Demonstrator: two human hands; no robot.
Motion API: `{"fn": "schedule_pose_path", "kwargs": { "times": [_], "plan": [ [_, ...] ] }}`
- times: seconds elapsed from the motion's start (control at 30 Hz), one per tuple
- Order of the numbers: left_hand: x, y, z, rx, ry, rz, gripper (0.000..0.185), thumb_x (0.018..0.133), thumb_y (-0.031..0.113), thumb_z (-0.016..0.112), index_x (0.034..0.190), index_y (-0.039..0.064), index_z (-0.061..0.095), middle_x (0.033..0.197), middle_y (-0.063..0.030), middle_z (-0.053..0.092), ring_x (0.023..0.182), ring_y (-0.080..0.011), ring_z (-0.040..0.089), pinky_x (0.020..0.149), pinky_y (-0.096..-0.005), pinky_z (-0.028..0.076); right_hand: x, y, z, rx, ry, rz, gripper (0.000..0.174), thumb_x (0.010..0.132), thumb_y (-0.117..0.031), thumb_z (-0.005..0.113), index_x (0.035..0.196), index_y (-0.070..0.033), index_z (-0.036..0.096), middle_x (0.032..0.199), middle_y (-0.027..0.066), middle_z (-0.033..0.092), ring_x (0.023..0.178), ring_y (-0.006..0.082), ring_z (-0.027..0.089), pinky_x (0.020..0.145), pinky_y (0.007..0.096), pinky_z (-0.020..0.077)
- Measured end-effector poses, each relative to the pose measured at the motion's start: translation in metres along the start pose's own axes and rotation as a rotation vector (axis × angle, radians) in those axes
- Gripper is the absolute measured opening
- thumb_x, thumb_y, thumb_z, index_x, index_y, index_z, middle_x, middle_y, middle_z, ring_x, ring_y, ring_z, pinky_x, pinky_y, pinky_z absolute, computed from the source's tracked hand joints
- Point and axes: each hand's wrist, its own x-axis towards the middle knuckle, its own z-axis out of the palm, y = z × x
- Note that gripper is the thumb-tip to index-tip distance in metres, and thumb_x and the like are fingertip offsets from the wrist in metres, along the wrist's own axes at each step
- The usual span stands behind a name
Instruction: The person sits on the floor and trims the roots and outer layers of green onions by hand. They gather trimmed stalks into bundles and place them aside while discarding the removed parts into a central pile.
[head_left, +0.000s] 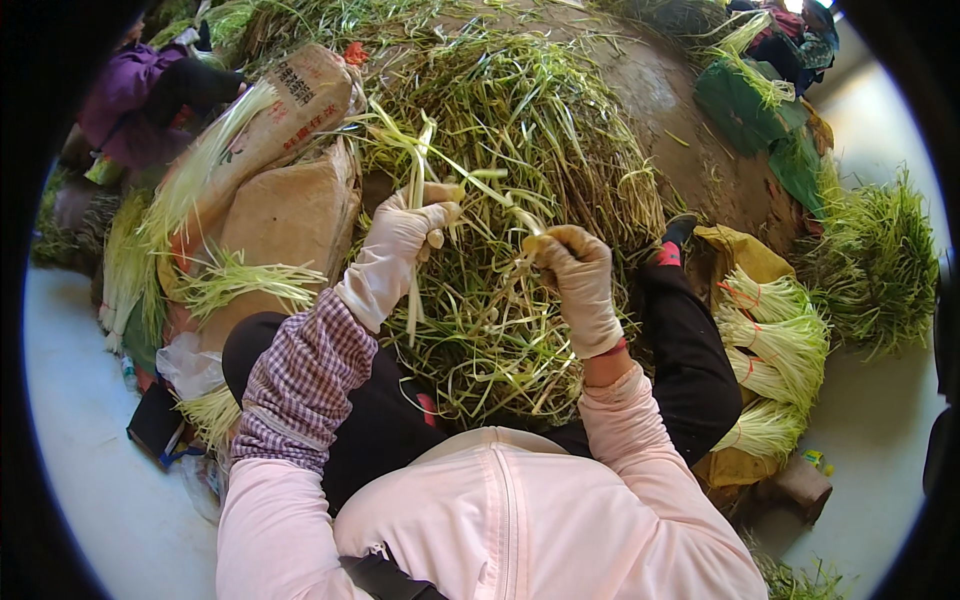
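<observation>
My left hand (412, 240), in a pale thin glove, is closed around a few pale green stalks (417, 169) that stick out above and below the fist. My right hand (574, 274), gloved too, pinches the end of another leafy stalk (517, 210) between thumb and fingers; it stretches up and left towards the stalks at my left hand. Under both hands lies a big heap of loose green leaves and stems (502, 135), between my legs. A small bunch of trimmed pale stalks (247, 285) rests by my left knee.
Printed sacks (307, 97) lie at the left with long pale stalks (217, 157) on them. Bundles tied with red bands (772, 322) lie on a yellow sack (742, 247) at the right. A green heap (870, 262) stands beyond. People (135, 105) sit at the upper left and upper right.
</observation>
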Motion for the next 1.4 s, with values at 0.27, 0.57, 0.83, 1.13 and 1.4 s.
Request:
{"fn": "schedule_pose_path", "kwargs": {
  "times": [0.27,0.57,0.83,1.13,1.4],
  "plan": [
    [-0.004,-0.01,0.018,0.154,-0.207,-0.132,0.015,0.089,0.019,0.068,0.098,0.007,0.065,0.08,-0.0021,0.067,0.045,-0.0028,0.048,0.038,-0.0153,0.038,0.004,-0.004,0.012,-0.046,-0.065,-0.017,0.009,0.09,-0.009,0.064,0.087,-0.001,0.068,0.069,0.0001,0.064,0.055,0.0037,0.052,0.048,0.0192,0.0417],
    [-0.011,-0.01,0.017,-0.291,-0.409,-0.129,0.008,0.089,0.011,0.066,0.086,0.008,0.059,0.068,0.0035,0.059,0.045,-0.0013,0.047,0.037,-0.0147,0.034,0.008,0.016,0.004,0.212,0.09,-0.061,0.015,0.092,-0.011,0.06,0.082,-0.003,0.067,0.063,0.0002,0.06,0.046,0.005,0.047,0.043,0.0189,0.0341],
    [-0.001,0.057,-0.048,-0.889,-0.696,0.174,0.026,0.101,0.02,0.048,0.115,0.001,0.058,0.092,-0.0049,0.062,0.055,-0.0049,0.045,0.047,-0.0203,0.039,0.01,0.102,-0.024,-1.001,-0.358,0.484,0.029,0.088,-0.036,0.062,0.106,-0.013,0.066,0.1,0.0073,0.068,0.08,0.0191,0.064,0.08,0.0349,0.0534],
    [-0.005,0.061,-0.058,-0.695,-0.438,0.152,0.024,0.099,0.024,0.052,0.112,0.004,0.058,0.089,-0.0017,0.061,0.052,-0.0037,0.045,0.044,-0.0181,0.036,-0.064,0.15,0.024,-0.768,-1.059,0.367,0.053,0.083,-0.046,0.066,0.128,-0.019,0.06,0.111,0.0134,0.067,0.103,0.0317,0.063,0.094,0.0378,0.0477],
    [-0.008,0.052,-0.044,-0.614,-0.33,0.132,0.027,0.097,0.029,0.057,0.111,0.005,0.058,0.084,0.0013,0.06,0.05,-0.0015,0.046,0.041,-0.017,0.033,0.083,0.111,-0.015,-0.885,-0.109,0.037,0.035,0.085,-0.018,0.07,0.115,-0.006,0.061,0.119,0.0148,0.06,0.107,0.023,0.059,0.089,0.0331,0.054]
  ]
}}
